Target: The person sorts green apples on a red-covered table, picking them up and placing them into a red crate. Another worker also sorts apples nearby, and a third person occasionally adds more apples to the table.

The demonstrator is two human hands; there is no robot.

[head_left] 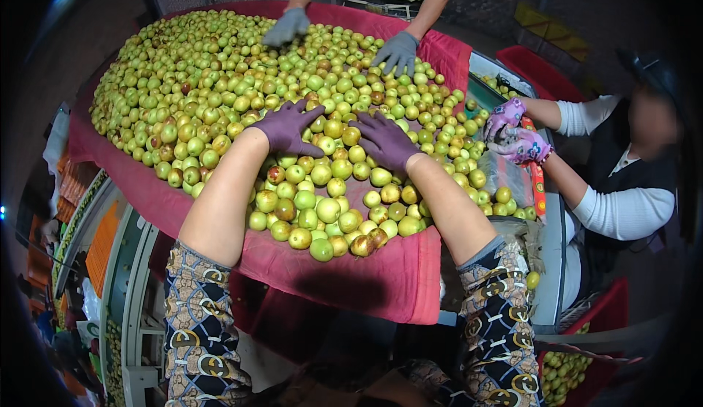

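Note:
A wide heap of green jujubes (198, 88), some with brown-red patches, covers a table draped in red cloth (329, 275). My left hand (288, 127), in a purple glove, lies on the fruit near the middle, fingers spread, with its thumb toward the right. To its right my right hand (388, 142), gloved alike, rests on the jujubes with its fingers apart, pointing up and left. A few jujubes lie in the gap between the two hands, and neither hand grips one. Beneath my palms the fruit is hidden.
Across the table a co-worker's grey-gloved hands (398, 53) touch the heap. At the right another person's flower-patterned gloves (521, 146) are over the table's end, beside a metal-edged chute (553, 260). A red crate (608, 312) stands low right; a conveyor frame (132, 282) runs at left.

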